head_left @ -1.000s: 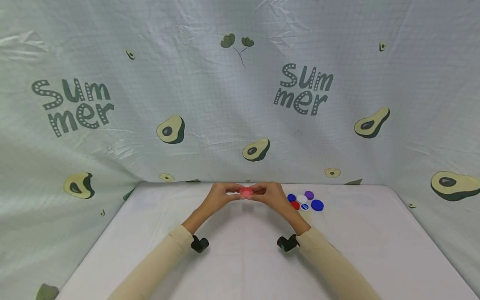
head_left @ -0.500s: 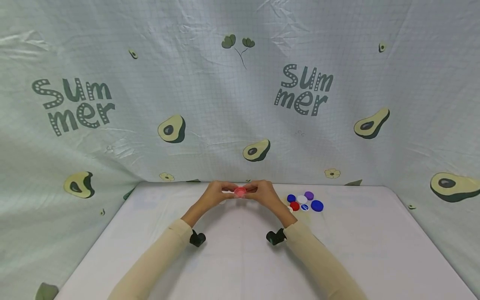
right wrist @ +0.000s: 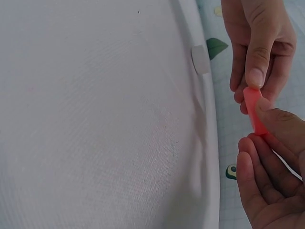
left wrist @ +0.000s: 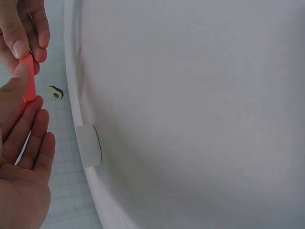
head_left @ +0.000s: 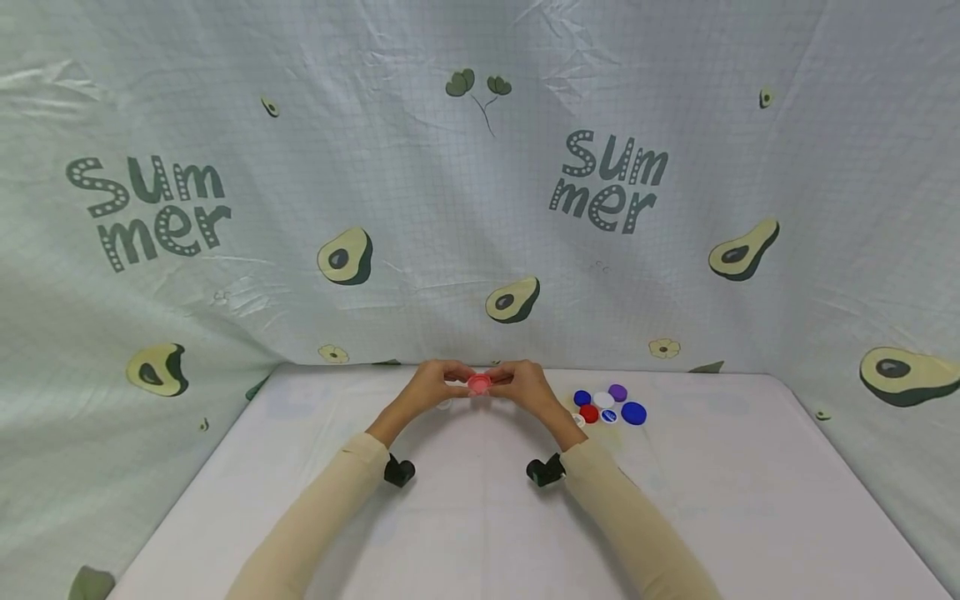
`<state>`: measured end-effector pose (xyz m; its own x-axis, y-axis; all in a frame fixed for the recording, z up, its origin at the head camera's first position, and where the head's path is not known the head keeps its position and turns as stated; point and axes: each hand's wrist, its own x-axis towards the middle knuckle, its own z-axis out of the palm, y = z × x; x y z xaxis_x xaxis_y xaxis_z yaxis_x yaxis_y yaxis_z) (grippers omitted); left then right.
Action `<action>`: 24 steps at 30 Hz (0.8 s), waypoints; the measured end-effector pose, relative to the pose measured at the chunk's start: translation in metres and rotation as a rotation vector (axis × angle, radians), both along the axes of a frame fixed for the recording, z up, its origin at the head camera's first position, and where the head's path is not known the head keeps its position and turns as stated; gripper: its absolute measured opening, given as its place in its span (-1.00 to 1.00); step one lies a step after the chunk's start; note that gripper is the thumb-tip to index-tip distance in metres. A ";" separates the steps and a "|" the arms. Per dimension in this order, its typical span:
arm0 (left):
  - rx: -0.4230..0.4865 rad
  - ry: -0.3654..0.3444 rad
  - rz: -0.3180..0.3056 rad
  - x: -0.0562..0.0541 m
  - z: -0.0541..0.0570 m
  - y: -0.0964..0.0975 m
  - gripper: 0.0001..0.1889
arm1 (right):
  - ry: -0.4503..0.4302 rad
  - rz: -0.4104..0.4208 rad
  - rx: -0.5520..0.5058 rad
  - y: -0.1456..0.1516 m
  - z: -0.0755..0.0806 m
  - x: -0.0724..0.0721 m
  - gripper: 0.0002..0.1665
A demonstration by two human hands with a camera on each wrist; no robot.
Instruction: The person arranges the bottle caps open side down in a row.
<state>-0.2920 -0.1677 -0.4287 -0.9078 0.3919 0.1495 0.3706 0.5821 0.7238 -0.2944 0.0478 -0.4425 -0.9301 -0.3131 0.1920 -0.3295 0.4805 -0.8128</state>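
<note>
A pinkish-red bottle cap (head_left: pixel 478 383) is held up between both hands near the far edge of the table, its round face towards the head camera. My left hand (head_left: pixel 435 383) pinches one side of it and my right hand (head_left: pixel 523 385) pinches the opposite side. In the left wrist view the red cap (left wrist: pixel 29 78) shows edge-on, with a thumb on it from each hand. The right wrist view shows the same red cap (right wrist: pixel 255 110) between both sets of fingertips. Below my left hand, a white cap (left wrist: pixel 89 145) lies on the table.
Right of my right hand, several caps lie grouped on the white table (head_left: pixel 480 517): a purple cap (head_left: pixel 618 392), a red cap (head_left: pixel 588 413), a large blue cap (head_left: pixel 633 413) and a white cap (head_left: pixel 603 400) among them. A printed curtain (head_left: pixel 420 192) hangs behind the table.
Both hands have shifted slightly left with the red cap between them. The white cap under my left hand and a pale cap by my right wrist have come into view.
</note>
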 end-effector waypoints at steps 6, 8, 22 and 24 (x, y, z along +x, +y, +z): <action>-0.019 -0.032 0.015 -0.001 -0.001 -0.001 -0.69 | -0.016 0.002 0.011 -0.003 -0.007 -0.004 -0.67; -0.031 -0.039 0.019 -0.001 -0.001 -0.002 -0.70 | -0.021 0.004 0.015 -0.004 -0.008 -0.005 -0.68; -0.077 -0.035 -0.051 -0.006 -0.007 -0.015 -0.76 | -0.107 0.015 0.078 -0.019 -0.006 -0.004 -0.71; -0.094 -0.038 -0.066 -0.006 -0.008 -0.017 -0.75 | -0.116 0.019 0.096 -0.020 -0.008 -0.004 -0.71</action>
